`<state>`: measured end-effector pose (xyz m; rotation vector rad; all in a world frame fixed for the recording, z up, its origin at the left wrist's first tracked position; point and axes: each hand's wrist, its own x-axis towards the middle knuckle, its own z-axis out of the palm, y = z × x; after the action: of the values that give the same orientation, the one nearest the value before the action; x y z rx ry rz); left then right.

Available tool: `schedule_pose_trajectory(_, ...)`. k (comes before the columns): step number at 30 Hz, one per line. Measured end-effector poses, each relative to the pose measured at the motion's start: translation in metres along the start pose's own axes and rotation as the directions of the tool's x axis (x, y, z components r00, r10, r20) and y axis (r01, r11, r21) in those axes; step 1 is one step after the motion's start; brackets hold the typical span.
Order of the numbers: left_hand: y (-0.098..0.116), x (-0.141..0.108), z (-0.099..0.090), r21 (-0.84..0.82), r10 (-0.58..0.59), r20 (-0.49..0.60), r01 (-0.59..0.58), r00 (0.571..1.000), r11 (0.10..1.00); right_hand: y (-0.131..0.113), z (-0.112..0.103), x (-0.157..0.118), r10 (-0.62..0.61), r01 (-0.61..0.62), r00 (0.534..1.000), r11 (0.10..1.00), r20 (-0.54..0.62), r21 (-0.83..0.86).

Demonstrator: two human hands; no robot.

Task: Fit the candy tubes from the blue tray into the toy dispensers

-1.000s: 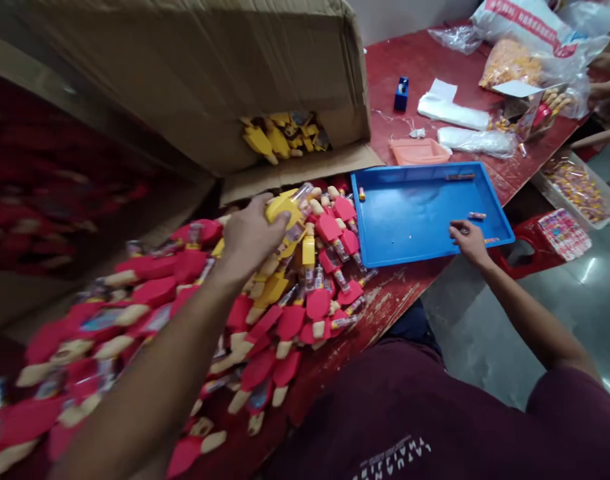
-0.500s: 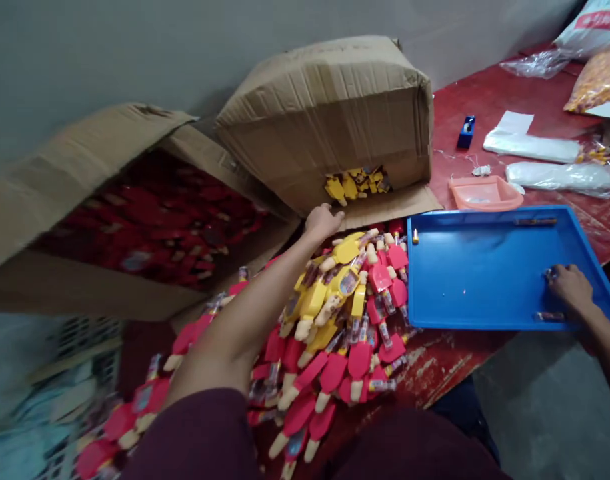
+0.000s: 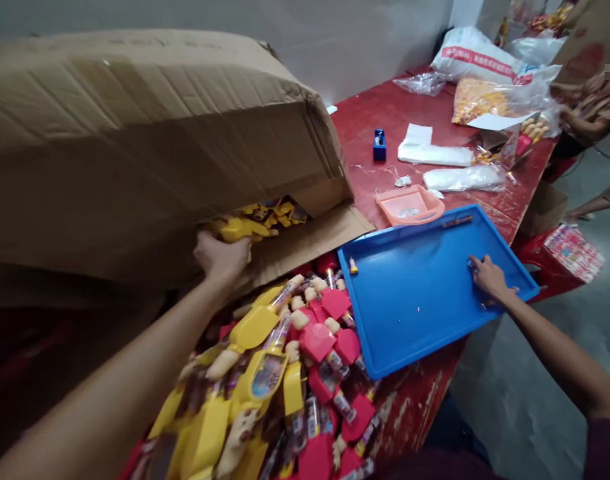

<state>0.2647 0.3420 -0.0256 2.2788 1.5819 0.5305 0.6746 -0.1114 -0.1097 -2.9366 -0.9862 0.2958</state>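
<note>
My left hand (image 3: 221,257) reaches into the mouth of a cardboard box (image 3: 185,160), its fingers curled round a yellow paddle-shaped toy (image 3: 235,230); the fingertips are partly hidden. More yellow toys (image 3: 285,212) lie inside that box. Resting low in a blue tray (image 3: 409,287), my right hand (image 3: 489,277) has its fingers closed at a small shiny piece too small to name. Dark slim tubes (image 3: 457,221) lie in the tray, with a small yellow-ended piece (image 3: 353,266) at its left edge. Below my left hand spreads a pile of yellow toys (image 3: 257,327) and red toys (image 3: 319,341) with clear tubes.
Behind the tray are a pink basket (image 3: 409,205), a blue tape dispenser (image 3: 379,145) and white plastic bags (image 3: 437,155). Bags of orange-yellow pieces (image 3: 477,100) stand farther back on the red table (image 3: 359,113). Another person's arm (image 3: 592,127) shows at the far right, beyond a red stool (image 3: 529,257).
The view has swung right and closer to the box. My left hand has gone from beside the box mouth to the yellow toys in it. My right hand stays in the tray.
</note>
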Motion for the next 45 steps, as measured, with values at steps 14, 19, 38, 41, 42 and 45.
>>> schedule_pose_trajectory(14, 0.136, -0.321, -0.069, -0.700, 0.321, 0.348, 0.017, 0.881, 0.714, -0.091, -0.095, -0.189, -0.410, 0.202, 0.910, 0.310, -0.061, 0.929)
schedule_pose_trajectory(19, 0.142, -0.377, -0.064, -0.761, 0.509, 0.379, -0.052, 0.773, 0.647, -0.101, -0.133, -0.248, -0.581, 0.223, 0.813, 0.248, -0.040, 0.943)
schedule_pose_trajectory(38, 0.107, -0.434, -0.063, -0.361, 0.523, 0.350, -0.404, 0.777, 0.841, -0.111, -0.103, -0.281, -0.770, 0.449, 0.637, 0.337, -0.032, 0.827)
schedule_pose_trajectory(41, 0.105, -0.437, -0.059, -0.391, 0.531, 0.323, -0.401, 0.783, 0.828, -0.111, -0.096, -0.285, -0.716, 0.279, 0.692, 0.385, 0.094, 0.880)
schedule_pose_trajectory(42, 0.105, -0.437, -0.058, -0.405, 0.533, 0.314, -0.396, 0.786, 0.824, -0.111, -0.095, -0.286, -0.705, 0.247, 0.700, 0.389, 0.114, 0.887)
schedule_pose_trajectory(45, 0.104, -0.437, -0.057, -0.362, 0.548, 0.321, -0.435, 0.772, 0.824, -0.111, -0.092, -0.289, -0.682, 0.236, 0.724, 0.393, 0.109, 0.889)
